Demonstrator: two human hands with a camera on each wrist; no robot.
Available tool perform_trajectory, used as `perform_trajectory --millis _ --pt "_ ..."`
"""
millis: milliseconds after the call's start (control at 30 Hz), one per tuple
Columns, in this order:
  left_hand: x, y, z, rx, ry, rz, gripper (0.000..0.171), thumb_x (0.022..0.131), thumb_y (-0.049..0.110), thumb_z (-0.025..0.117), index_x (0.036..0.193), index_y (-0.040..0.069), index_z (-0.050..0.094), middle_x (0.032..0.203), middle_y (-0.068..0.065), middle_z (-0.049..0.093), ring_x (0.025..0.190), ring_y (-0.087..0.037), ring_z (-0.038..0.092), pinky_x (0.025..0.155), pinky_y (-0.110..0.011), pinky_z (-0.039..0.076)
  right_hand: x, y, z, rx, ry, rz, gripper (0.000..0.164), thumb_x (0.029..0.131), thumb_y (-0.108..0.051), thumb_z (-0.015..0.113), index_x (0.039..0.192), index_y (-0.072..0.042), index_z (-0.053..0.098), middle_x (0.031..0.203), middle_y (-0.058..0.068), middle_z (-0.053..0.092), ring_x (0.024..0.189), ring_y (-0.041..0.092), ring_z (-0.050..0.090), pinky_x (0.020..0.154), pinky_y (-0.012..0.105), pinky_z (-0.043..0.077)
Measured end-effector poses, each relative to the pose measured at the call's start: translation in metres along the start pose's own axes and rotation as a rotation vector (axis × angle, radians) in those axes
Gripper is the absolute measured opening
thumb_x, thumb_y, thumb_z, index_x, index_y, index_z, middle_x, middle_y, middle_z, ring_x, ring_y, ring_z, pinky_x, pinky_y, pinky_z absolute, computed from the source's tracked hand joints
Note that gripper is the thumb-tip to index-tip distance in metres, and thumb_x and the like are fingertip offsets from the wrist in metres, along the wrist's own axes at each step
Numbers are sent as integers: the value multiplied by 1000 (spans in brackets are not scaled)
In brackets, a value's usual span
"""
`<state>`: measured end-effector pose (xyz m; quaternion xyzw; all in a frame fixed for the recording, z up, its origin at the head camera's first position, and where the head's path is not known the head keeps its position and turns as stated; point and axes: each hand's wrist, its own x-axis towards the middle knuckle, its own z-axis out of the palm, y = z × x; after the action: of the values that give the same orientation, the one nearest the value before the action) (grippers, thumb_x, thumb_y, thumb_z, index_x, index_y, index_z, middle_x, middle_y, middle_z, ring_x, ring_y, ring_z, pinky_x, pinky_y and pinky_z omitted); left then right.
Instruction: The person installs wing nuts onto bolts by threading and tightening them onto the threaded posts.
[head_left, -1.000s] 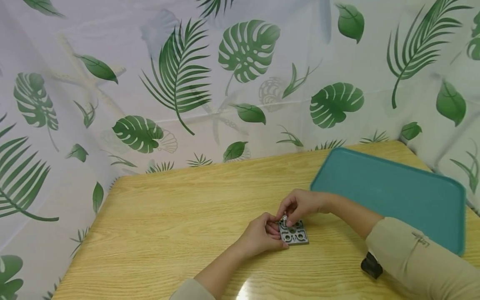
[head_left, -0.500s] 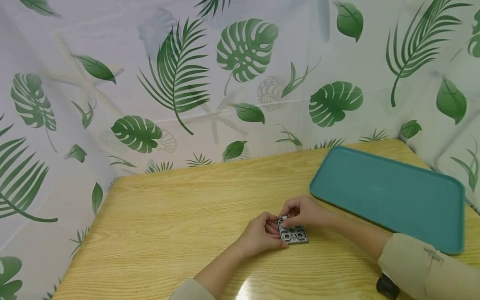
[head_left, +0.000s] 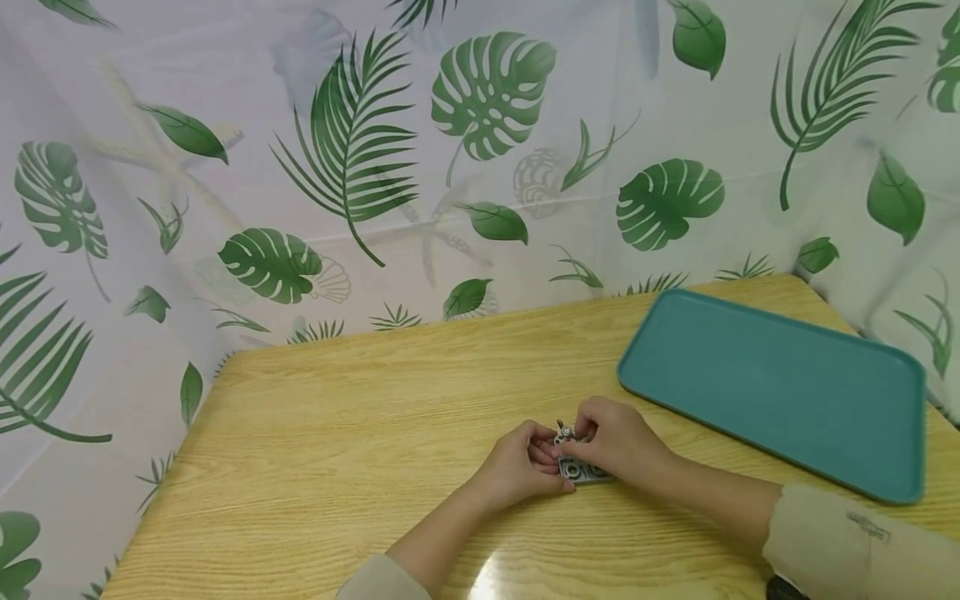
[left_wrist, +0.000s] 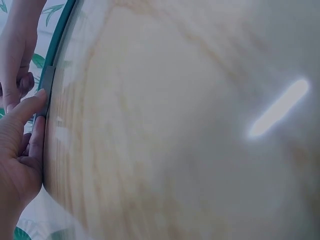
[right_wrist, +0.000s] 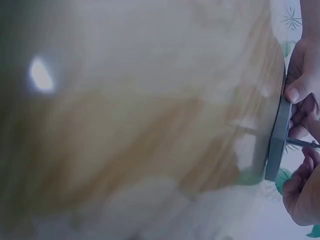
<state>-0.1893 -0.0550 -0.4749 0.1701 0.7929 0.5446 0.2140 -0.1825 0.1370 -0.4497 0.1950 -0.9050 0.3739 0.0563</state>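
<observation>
A small grey square metal plate with round holes and a raised pattern lies on the table. My left hand grips its left side, the thumb at the near edge. A thin metal pin, like a screw with a round head, stands up from the plate's far left corner. My right hand is bent over the plate with curled fingers, thumb and forefinger pinching at the pin. That hand covers much of the plate's right half. In the left wrist view the plate shows edge-on under the left thumb.
A teal tray lies at the right back of the wood-grain table. Behind and beside the table hangs a white cloth printed with green leaves. A light reflects off the tabletop near the front.
My right hand has moved down and a little to the right around the pin, its forearm lower. The left hand and plate have stayed in place.
</observation>
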Motion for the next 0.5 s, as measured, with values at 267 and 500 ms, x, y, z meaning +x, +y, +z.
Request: perform_trajectory --millis 267,500 --pt "0 1 0 -6 2 3 61 70 11 83 122 3 51 97 -1 57 83 -7 60 74 -17 55 14 14 -20 127 -297 47 27 73 -26 82 79 -9 62 71 -4 56 62 7 49 52 20 45" --pt "0 1 0 -19 1 2 60 70 8 83 120 2 51 96 -1 57 83 -7 60 74 -17 55 50 38 -36 397 -663 74 34 78 -3 74 108 7 61 90 8 63 80 14 58 68 21 53"
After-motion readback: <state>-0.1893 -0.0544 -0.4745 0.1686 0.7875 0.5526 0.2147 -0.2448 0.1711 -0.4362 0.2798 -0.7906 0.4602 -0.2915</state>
